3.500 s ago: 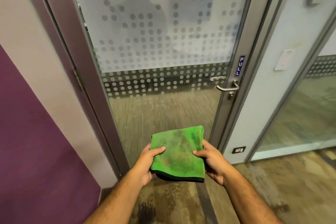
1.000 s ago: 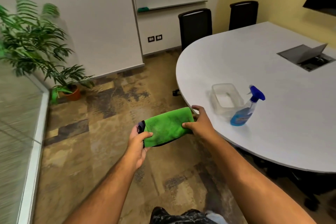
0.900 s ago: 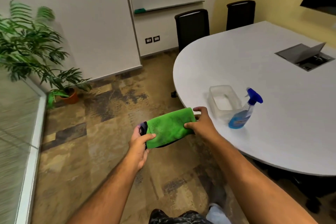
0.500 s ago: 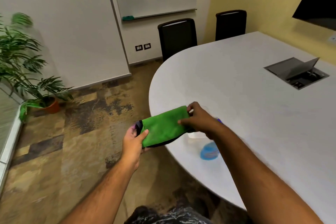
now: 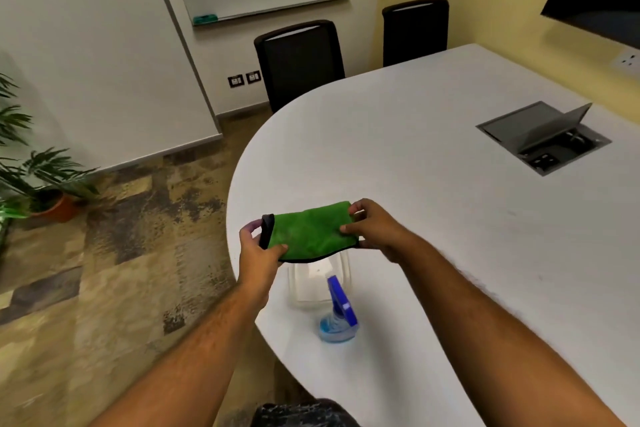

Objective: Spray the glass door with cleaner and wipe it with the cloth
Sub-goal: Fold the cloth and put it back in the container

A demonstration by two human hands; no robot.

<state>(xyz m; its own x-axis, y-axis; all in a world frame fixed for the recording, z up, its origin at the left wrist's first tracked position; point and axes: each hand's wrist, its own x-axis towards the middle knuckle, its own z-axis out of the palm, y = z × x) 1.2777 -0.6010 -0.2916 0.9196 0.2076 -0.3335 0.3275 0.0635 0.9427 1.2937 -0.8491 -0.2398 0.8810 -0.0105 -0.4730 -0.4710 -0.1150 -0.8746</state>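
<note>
Both hands grip the folded green cloth (image 5: 310,232) above the white desk (image 5: 433,184): the left hand (image 5: 258,253) pinches its black-edged left end, the right hand (image 5: 372,227) its right end. Directly below the cloth sits a clear plastic container (image 5: 320,282), and just beside it, nearer the desk's edge, stands the blue spray bottle (image 5: 337,317).

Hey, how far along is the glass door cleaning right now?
No door is in view, so nothing here shows it wiped. In hand: the left hand and right hand hold the folded green microfibre cloth over the white oval table. The blue-capped spray bottle stands untouched beside a clear plastic tub. Any spraying and wiping would follow.
</note>
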